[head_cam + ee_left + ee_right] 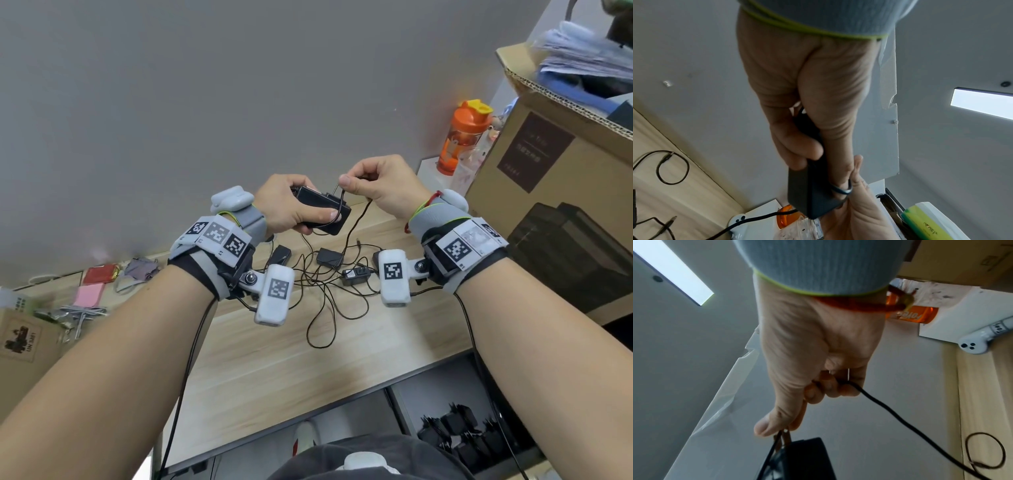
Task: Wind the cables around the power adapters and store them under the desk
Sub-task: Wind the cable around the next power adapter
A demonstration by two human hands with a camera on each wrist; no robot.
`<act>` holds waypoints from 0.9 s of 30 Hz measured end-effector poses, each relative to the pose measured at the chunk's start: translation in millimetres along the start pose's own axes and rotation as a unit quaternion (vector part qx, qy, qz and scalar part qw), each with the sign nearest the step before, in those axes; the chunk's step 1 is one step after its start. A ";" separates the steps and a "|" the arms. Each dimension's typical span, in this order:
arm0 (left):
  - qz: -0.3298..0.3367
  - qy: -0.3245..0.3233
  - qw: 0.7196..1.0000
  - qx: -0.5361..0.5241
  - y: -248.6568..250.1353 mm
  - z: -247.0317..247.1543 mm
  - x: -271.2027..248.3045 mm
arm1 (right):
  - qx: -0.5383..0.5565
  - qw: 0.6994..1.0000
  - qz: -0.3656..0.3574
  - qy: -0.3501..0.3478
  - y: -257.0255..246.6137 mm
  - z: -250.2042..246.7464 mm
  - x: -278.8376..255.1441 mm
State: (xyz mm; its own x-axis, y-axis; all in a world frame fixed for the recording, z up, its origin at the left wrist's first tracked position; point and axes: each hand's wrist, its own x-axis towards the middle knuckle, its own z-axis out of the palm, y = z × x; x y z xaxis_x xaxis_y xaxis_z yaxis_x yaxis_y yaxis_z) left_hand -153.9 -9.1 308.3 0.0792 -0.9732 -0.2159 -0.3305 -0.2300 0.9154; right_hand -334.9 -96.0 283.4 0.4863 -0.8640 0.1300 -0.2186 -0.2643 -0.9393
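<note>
My left hand [291,205] grips a black power adapter [323,210] held up above the wooden desk [274,359]. My right hand [363,181] pinches that adapter's thin black cable [354,222] between thumb and forefinger, just over the plug prongs. One loop of cable lies across the adapter under my left thumb. The rest of the cable hangs down to a tangle on the desk with three more black adapters [329,257], [356,274], [281,253]. In the wrist views, the left hand [807,113] wraps the adapter [807,194], and the right hand [813,353] holds the cable [890,410].
An orange bottle [462,137] and a large cardboard box [548,144] stand at the right. A white game controller [974,344] lies near the bottle. Small clutter [92,291] sits at the left. Under the desk, a compartment holds several black adapters [459,431].
</note>
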 end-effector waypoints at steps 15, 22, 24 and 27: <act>0.027 0.102 0.976 -0.190 5.2 5.7 9.9 | 0.070 0.993 0.066 -0.063 26.7 42.0 -23.2; 0.022 0.166 0.976 -0.139 -9.6 -1.1 14.7 | -0.031 0.995 0.036 -0.082 7.0 38.8 -26.9; 0.024 0.169 0.978 -0.121 -13.3 -2.5 14.5 | -0.032 0.995 0.029 -0.087 0.3 33.3 -27.8; 0.028 0.166 0.982 -0.087 -17.6 -5.5 14.5 | -0.034 0.996 0.005 -0.086 -12.2 26.4 -27.8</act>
State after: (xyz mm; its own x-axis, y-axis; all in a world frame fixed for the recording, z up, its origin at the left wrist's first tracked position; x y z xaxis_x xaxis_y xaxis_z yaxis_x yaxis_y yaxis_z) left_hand -141.8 -19.2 291.0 0.3776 -0.9235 -0.0676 -0.1796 -0.1447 0.9730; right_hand -323.4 -57.4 282.9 0.6199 -0.7824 0.0599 -0.2775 -0.2900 -0.9159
